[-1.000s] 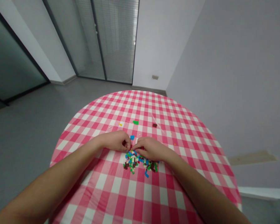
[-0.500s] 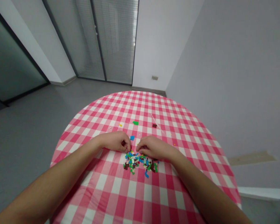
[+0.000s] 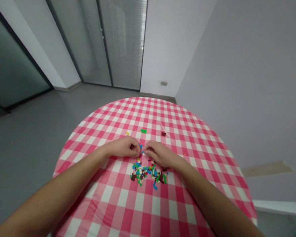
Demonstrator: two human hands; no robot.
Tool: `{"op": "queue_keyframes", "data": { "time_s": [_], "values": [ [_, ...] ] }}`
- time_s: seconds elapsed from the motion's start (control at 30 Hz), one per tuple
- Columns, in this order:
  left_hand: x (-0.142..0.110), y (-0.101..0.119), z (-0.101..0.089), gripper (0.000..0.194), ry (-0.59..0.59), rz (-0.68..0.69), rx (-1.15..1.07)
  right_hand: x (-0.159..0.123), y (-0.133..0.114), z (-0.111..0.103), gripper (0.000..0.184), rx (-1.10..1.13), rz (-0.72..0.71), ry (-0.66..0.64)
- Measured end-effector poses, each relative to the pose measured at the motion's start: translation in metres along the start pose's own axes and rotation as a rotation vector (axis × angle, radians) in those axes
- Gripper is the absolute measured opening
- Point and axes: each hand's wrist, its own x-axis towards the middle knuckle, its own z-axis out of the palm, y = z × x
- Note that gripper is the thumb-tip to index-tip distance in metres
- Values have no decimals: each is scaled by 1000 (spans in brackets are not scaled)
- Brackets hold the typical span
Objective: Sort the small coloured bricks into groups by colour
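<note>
A loose pile of tiny plastic bricks [image 3: 145,172] in green, blue, dark brown and white lies on the gingham cloth, just below my hands. My left hand [image 3: 124,147] and my right hand [image 3: 159,154] are curled, their fingertips close together above the pile. A small blue brick [image 3: 140,146] sits right between the fingertips, and I cannot tell if either hand grips it. Farther out lie a green brick [image 3: 143,131], a dark brown brick [image 3: 163,134] and a tiny yellow piece [image 3: 127,133].
The round table's pink-and-white gingham cloth [image 3: 148,112] spreads around the hands, its edge curving away on all sides. Grey floor surrounds the table. Glass doors with blinds [image 3: 123,42] stand beyond it, and a pale wall [image 3: 236,82] rises at the right.
Both hands have drawn away from the pile toward the far side of the table and closer together. More of the pile now shows below them.
</note>
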Motion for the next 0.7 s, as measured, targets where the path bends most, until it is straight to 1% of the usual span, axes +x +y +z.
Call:
{"op": "queue_keyframes", "data": {
  "time_s": [0.07, 0.13, 0.23, 0.33, 0.47, 0.57, 0.63, 0.7],
  "values": [
    [3, 0, 3, 10, 155, 37, 20, 1, 4, 2, 11, 40, 6, 85],
    [6, 1, 5, 9, 261, 86, 39, 3, 6, 4, 12, 84, 1, 143],
    [7, 4, 8, 11, 353, 129, 74, 5, 8, 7, 14, 148, 16, 205],
    [6, 7, 10, 15, 418, 139, 90, 7, 10, 8, 14, 162, 42, 227],
    [5, 8, 8, 14, 390, 173, 126, 8, 12, 9, 15, 144, 60, 213],
    [3, 8, 1, 14, 359, 180, 161, 9, 12, 9, 17, 110, 68, 234],
    [1, 8, -6, 13, 340, 129, 199, 9, 11, 6, 18, 80, 79, 266],
    [-1, 6, -13, 12, 303, 35, 242, 7, 9, -1, 18, 50, 90, 233]
  ]
}}
